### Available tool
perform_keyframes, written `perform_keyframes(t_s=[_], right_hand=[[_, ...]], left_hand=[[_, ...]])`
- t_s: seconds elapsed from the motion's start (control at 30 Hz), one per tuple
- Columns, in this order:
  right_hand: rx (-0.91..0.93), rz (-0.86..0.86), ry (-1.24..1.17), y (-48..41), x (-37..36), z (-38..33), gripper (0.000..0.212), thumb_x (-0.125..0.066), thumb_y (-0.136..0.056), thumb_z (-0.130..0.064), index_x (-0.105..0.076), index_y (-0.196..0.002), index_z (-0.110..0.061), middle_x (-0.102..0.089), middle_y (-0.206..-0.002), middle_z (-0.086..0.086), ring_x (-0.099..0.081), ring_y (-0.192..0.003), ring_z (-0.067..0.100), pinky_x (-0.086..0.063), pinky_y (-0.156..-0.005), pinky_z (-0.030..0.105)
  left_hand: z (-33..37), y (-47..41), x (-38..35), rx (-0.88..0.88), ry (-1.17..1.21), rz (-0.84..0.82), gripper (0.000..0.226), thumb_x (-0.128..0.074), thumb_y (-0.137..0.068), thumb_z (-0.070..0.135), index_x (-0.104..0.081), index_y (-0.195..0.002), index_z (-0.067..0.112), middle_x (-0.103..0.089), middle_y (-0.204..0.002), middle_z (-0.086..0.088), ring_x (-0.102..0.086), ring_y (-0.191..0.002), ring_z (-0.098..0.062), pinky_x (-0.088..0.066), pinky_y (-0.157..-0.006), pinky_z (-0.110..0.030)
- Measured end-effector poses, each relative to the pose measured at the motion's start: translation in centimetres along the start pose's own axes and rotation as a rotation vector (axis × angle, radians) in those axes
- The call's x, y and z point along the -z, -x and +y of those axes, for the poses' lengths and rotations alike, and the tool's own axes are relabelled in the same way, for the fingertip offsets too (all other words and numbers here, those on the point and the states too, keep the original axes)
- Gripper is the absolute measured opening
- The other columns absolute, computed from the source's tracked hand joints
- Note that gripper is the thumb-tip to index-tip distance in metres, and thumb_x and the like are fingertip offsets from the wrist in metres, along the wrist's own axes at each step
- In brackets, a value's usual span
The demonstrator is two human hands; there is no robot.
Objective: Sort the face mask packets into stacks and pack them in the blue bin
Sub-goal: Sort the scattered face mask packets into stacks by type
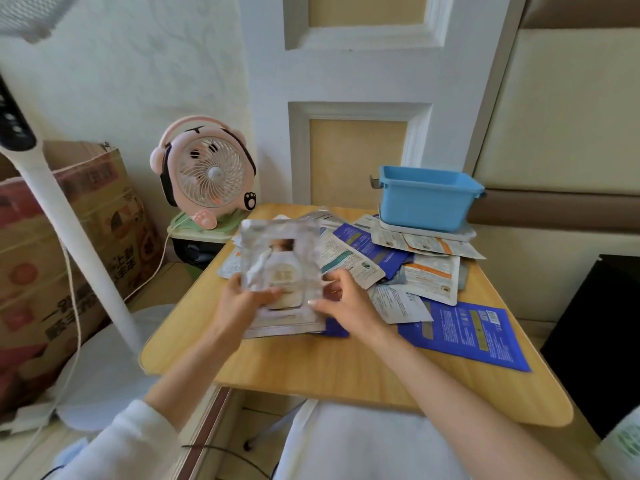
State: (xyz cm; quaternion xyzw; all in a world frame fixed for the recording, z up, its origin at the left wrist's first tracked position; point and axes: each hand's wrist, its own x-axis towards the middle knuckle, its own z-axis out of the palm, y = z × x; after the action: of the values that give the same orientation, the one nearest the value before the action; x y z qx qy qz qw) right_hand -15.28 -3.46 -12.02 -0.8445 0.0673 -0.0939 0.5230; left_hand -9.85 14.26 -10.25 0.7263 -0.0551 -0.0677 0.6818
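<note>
A silver face mask packet, blurred by motion, stands raised over the table's middle. My left hand grips its lower left edge. My right hand pinches its lower right corner. Under the hands lies a small stack of silver packets. Several white, orange-striped and dark blue packets lie scattered behind. One large blue packet lies flat at the right. The blue bin stands at the table's far right on a white lid.
The wooden table has rounded corners. A pink desk fan stands on a green box at the back left. A white floor-fan pole and cardboard boxes are on the left. A black object sits at the right.
</note>
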Motion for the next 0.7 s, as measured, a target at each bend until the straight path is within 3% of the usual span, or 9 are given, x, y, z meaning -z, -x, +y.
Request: perform_keyframes(t_s=[0.07,0.13,0.23,0.3,0.4,0.47,0.57,0.63,0.7], right_hand=[[0.058,-0.049,0.355,0.3,-0.4,1.3,0.070,-0.075,-0.075,-0.038,-0.042,-0.135,-0.022,-0.046,-0.136,-0.003,-0.039,-0.127,0.016,-0.034,-0.108,0.032],[0.091,-0.118,0.514,0.7,-0.6,2.3,0.075,-0.071,-0.074,-0.052,-0.041,-0.139,-0.029,-0.033,-0.149,-0.007,-0.027,-0.137,0.015,-0.022,-0.112,0.030],[0.106,-0.081,0.580,0.5,-0.6,2.8,0.069,-0.065,-0.074,-0.060,-0.047,-0.136,-0.032,-0.033,-0.150,-0.011,-0.030,-0.138,0.011,-0.022,-0.112,0.029],[0.149,-0.050,0.645,0.4,-0.6,2.8,0.063,-0.060,-0.079,-0.060,-0.048,-0.135,-0.033,-0.035,-0.150,-0.011,-0.033,-0.136,0.009,-0.024,-0.111,0.028],[0.220,-0.033,0.724,0.7,-0.8,3.1,0.049,-0.049,-0.091,-0.051,-0.047,-0.136,-0.032,-0.034,-0.151,-0.008,-0.033,-0.137,0.010,-0.022,-0.112,0.028],[0.268,-0.025,0.774,0.6,-1.0,3.3,0.042,-0.044,-0.096,-0.043,-0.047,-0.136,-0.032,-0.034,-0.151,-0.003,-0.031,-0.139,0.013,-0.022,-0.114,0.031],[0.343,-0.046,0.858,0.7,-1.0,3.5,0.038,-0.039,-0.100,-0.030,-0.047,-0.137,-0.030,-0.035,-0.151,0.000,-0.031,-0.140,0.018,-0.026,-0.112,0.036],[0.424,-0.048,0.875,0.7,-0.9,3.6,0.036,-0.041,-0.099,-0.024,-0.052,-0.134,-0.025,-0.042,-0.147,0.004,-0.039,-0.136,0.022,-0.032,-0.109,0.039],[0.500,-0.020,0.883,0.8,-0.3,3.1,0.032,-0.041,-0.099,-0.028,-0.064,-0.119,-0.021,-0.063,-0.125,0.007,-0.060,-0.114,0.025,-0.043,-0.102,0.041]], left_hand=[[-0.4,-0.2,2.7,0.152,-0.053,0.046,0.022,-0.072,-0.076,0.003,-0.055,-0.089,0.007,-0.061,-0.066,-0.005,-0.054,-0.040,-0.006,-0.040,-0.037,-0.017],[-0.6,-0.4,5.3,0.272,-0.148,0.065,0.021,-0.074,-0.076,0.006,-0.057,-0.089,0.004,-0.063,-0.062,-0.006,-0.057,-0.050,-0.014,-0.046,-0.044,-0.021],[-0.4,-0.6,8.0,0.378,-0.315,0.055,0.037,-0.079,-0.071,0.012,-0.057,-0.098,0.002,-0.068,-0.080,-0.014,-0.062,-0.065,-0.023,-0.052,-0.051,-0.025],[-0.4,-0.4,8.7,0.403,-0.443,0.032,0.052,-0.081,-0.068,0.015,-0.053,-0.109,-0.001,-0.065,-0.088,-0.015,-0.058,-0.071,-0.024,-0.046,-0.058,-0.029],[-1.1,-0.3,9.0,0.395,-0.614,0.053,0.091,-0.083,-0.067,0.024,-0.028,-0.135,0.000,-0.053,-0.119,-0.017,-0.053,-0.097,-0.027,-0.046,-0.073,-0.032],[-1.4,-0.3,8.8,0.354,-0.776,0.056,0.105,-0.083,-0.065,0.033,-0.018,-0.141,0.001,-0.041,-0.134,-0.019,-0.046,-0.116,-0.032,-0.045,-0.092,-0.038],[-1.3,-0.1,8.3,0.140,-1.124,0.138,0.122,-0.081,-0.064,0.046,-0.001,-0.148,0.009,-0.010,-0.150,-0.016,-0.020,-0.137,-0.034,-0.027,-0.110,-0.045],[-1.1,-0.2,7.7,-0.111,-1.262,0.128,0.119,-0.075,-0.066,0.054,0.004,-0.149,0.023,0.002,-0.156,-0.007,-0.008,-0.142,-0.031,-0.016,-0.115,-0.049],[-1.2,-0.4,6.9,-0.209,-1.322,-0.044,0.103,-0.063,-0.071,0.064,0.000,-0.148,0.037,0.007,-0.157,0.000,-0.001,-0.144,-0.026,-0.004,-0.116,-0.054]])
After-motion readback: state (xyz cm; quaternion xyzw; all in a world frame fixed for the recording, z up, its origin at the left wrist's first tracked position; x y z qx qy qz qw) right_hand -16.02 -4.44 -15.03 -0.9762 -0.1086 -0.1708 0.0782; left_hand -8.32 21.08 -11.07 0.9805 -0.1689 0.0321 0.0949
